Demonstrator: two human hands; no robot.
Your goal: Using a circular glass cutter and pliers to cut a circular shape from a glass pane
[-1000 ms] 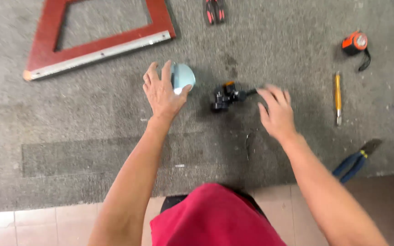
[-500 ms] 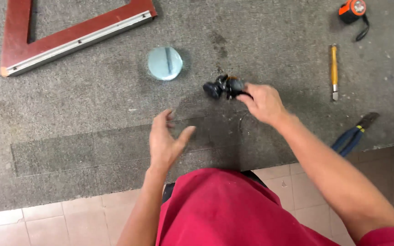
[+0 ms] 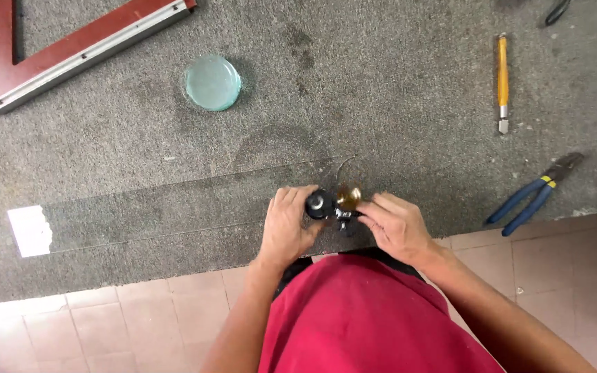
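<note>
A small black tool with a brass-coloured part (image 3: 333, 204) sits on a long clear glass strip (image 3: 174, 207) lying across the grey felt-covered bench (image 3: 381, 90). My left hand (image 3: 288, 224) grips the tool's black knob from the left. On the tool's right side, my right hand (image 3: 395, 224) pinches the brass part. Both hands rest on the glass near the bench's front edge. A curved scratch line shows on the glass just above the tool.
A round pale-green glass disc (image 3: 213, 82) lies at upper left, near a red-brown framing square (image 3: 84, 48). A yellow-handled glass cutter (image 3: 501, 79) lies at the upper right, blue-handled pliers (image 3: 533, 195) at the right edge. A white label (image 3: 30, 231) marks the strip's left end.
My right hand has carried the black tool from mid-bench down to the glass strip near the front edge. My left hand, free before, now grips the tool too.
</note>
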